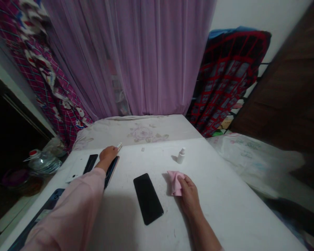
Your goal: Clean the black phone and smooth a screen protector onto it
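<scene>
Tabletop (225,181), phone (111,170) partly under left wrist (101,166)

Phone (148,198) mid-board (225,209), small bottle (181,156) behind right; board atop mattress (136,130).

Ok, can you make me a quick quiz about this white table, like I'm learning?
1. What does the right hand hold: a pink cloth or a black phone?
2. True or false: the small white bottle stands upright.
3. What colour is the sleeve on the arm of the left hand?

Key: 1. a pink cloth; 2. true; 3. pink.
</scene>
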`<control>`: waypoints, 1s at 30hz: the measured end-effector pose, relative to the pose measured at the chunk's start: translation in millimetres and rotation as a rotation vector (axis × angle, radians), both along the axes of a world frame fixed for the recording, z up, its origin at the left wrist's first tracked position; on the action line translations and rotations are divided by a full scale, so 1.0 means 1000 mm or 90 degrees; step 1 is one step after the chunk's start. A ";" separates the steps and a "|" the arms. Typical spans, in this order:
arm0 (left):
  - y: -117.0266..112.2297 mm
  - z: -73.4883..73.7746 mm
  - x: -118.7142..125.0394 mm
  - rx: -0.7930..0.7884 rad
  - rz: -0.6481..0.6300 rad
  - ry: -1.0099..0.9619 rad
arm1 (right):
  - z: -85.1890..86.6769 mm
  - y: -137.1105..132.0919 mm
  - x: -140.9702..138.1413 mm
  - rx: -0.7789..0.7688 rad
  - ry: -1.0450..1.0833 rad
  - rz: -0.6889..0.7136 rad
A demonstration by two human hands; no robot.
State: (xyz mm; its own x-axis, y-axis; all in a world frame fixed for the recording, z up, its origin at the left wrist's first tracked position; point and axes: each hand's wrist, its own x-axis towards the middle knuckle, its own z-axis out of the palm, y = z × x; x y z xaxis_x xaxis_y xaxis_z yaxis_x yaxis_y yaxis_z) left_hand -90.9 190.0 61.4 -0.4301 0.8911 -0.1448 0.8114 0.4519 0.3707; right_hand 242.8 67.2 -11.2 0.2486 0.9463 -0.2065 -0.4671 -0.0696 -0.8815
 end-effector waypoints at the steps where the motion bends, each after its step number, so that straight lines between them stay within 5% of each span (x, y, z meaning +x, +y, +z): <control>1: 0.000 0.002 -0.012 -0.022 0.008 0.025 | 0.001 0.000 0.000 0.000 -0.008 -0.004; 6: -0.012 0.001 -0.054 -0.065 0.015 0.138 | 0.005 -0.002 0.000 0.008 -0.057 -0.002; 13: -0.029 0.000 -0.075 -0.040 -0.038 0.255 | 0.005 -0.001 0.000 0.003 -0.071 0.001; 21: -0.048 0.001 -0.072 -0.012 -0.066 0.286 | 0.006 -0.004 0.000 0.005 -0.081 0.011; 30: -0.033 0.002 -0.046 0.017 -0.050 0.234 | -0.002 -0.003 0.001 0.024 -0.105 0.031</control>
